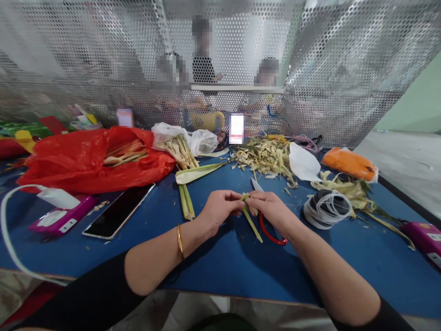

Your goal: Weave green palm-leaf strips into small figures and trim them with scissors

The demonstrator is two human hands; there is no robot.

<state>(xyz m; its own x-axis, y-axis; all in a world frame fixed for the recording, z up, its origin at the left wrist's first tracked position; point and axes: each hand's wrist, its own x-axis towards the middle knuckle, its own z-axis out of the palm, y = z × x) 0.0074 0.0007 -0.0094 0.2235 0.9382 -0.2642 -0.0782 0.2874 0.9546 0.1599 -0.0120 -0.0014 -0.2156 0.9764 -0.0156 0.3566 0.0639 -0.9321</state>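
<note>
Both of my hands meet above the middle of the blue table point(220, 266), pinching one narrow yellow-green strip of dried leaf point(254, 226). My left hand point(223, 208) grips its upper end between thumb and fingers. Close against it, my right hand point(270, 209) is closed on the same strip, and its fingertips are partly hidden. The strip's free end slants down toward the table's front. Under my right hand lie scissors with red handles point(270, 235), a blade showing beyond the knuckles. Left of my hands, a wide pale-green leaf piece point(198, 174) rests across bundled stalks point(186, 202).
Leaf scraps point(267, 156) are heaped behind my hands. A spool of white cord point(326, 209) stands at right, near an orange packet point(350, 164). At left are a black phone point(119, 211), a purple power strip point(64, 215) and a red plastic bag point(82, 161). Perforated metal mesh point(234, 50) rises behind.
</note>
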